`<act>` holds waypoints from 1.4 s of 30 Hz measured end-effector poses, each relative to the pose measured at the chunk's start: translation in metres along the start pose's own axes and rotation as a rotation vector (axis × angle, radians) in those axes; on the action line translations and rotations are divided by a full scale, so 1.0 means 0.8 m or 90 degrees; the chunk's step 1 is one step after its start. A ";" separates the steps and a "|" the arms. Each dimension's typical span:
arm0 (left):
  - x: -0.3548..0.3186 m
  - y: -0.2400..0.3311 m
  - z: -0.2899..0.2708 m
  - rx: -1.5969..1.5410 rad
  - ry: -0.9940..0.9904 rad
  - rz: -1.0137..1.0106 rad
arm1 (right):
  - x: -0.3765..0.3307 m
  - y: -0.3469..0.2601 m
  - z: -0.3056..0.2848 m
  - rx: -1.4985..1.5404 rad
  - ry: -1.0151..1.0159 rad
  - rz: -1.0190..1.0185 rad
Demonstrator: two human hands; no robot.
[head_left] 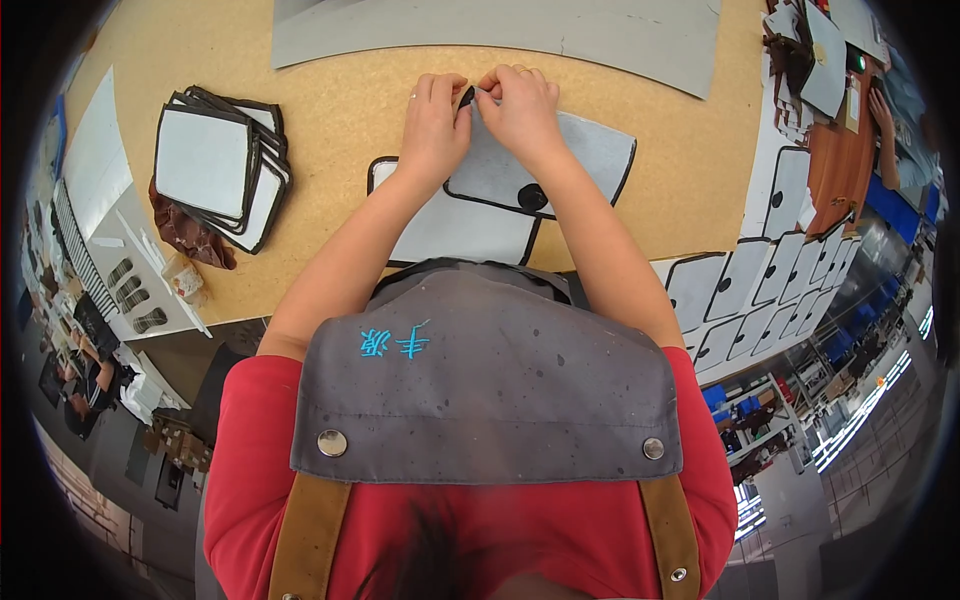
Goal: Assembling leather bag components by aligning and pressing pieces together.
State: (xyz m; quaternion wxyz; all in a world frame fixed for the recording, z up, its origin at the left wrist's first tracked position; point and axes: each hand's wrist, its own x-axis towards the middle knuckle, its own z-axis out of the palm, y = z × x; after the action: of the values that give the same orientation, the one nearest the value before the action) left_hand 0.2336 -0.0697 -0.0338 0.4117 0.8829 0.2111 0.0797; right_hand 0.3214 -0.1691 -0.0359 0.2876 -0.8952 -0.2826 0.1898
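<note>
A light grey flat panel (580, 150) with black edging and a black round spot (532, 197) lies on the tan worktable in front of me. At its far left corner, my left hand (437, 128) is closed, fingertips pinching the black edging (466, 97). My right hand (524, 115) is closed beside it, thumb and fingers pinched on the same corner. The fingertips nearly meet, and the exact grip between them is partly hidden. Partly under the grey panel rests a white panel (455, 228) with a black border, nearer to my apron.
At the left, white black-edged panels (203, 160) are stacked on crumpled brown material (190, 232). A grey sheet (500, 30) covers the table's far side. Several similar panels (742, 275) lie in rows at the right. Another person's hand (882, 112) shows at the far right.
</note>
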 end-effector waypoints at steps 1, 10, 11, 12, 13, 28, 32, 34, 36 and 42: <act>0.000 0.001 -0.001 0.001 0.003 -0.002 | 0.001 -0.001 -0.002 0.000 -0.002 -0.003; -0.001 0.012 -0.005 -0.057 0.013 0.013 | 0.003 0.004 -0.028 0.286 -0.164 0.184; -0.001 0.015 -0.008 -0.071 0.009 0.004 | 0.002 0.004 -0.031 0.321 -0.171 0.192; -0.001 0.016 -0.009 -0.085 0.004 -0.005 | 0.001 0.004 -0.032 0.355 -0.177 0.200; 0.000 0.017 -0.010 -0.085 0.004 -0.004 | 0.000 0.005 -0.032 0.355 -0.177 0.199; 0.000 0.023 -0.006 -0.068 -0.003 -0.103 | -0.013 -0.006 -0.030 0.166 -0.063 0.065; -0.004 0.022 -0.007 -0.141 0.022 -0.065 | -0.010 -0.005 -0.033 0.144 -0.081 0.068; -0.004 0.019 -0.007 -0.159 0.032 -0.038 | -0.011 -0.005 -0.034 0.147 -0.075 0.065; -0.003 0.015 -0.009 -0.139 0.012 -0.033 | -0.013 -0.007 -0.037 0.138 -0.072 0.022; -0.004 0.020 -0.004 -0.129 0.027 -0.076 | -0.019 -0.013 -0.032 0.040 0.002 -0.068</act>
State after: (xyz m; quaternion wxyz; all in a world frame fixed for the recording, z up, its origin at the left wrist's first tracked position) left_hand 0.2345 -0.0777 -0.0194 0.4981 0.8210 0.2626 0.0945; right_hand 0.3188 -0.1818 -0.0070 0.3261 -0.8695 -0.3235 0.1816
